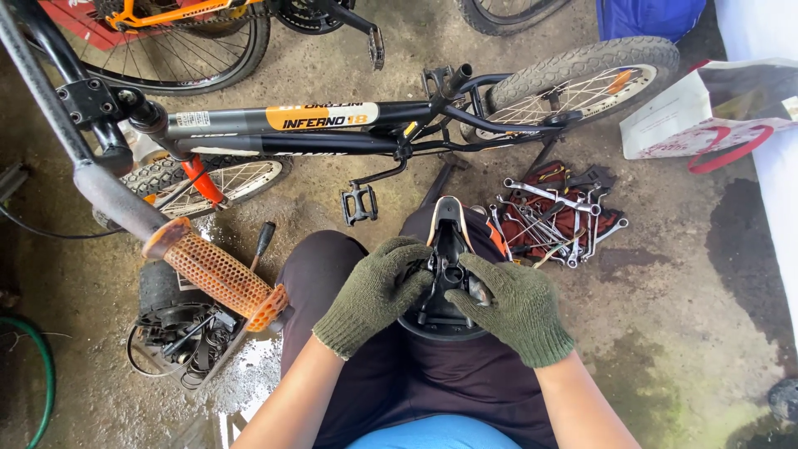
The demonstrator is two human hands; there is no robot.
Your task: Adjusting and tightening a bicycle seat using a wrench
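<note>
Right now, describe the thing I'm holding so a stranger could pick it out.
Below the black bicycle frame lying on the concrete, find the two green-gloved hands, left hand and right hand. Between them, on the lap, sits an upturned bicycle saddle, black with metal rails showing, unlike the loose spanners beside it.

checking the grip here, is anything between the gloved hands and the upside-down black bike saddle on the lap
Nothing visible does. The left hand and right hand, both in green knitted gloves, already rest directly on the underside of the upside-down black bike saddle, at its rails and clamp. Only the glove fabric lies between.
</note>
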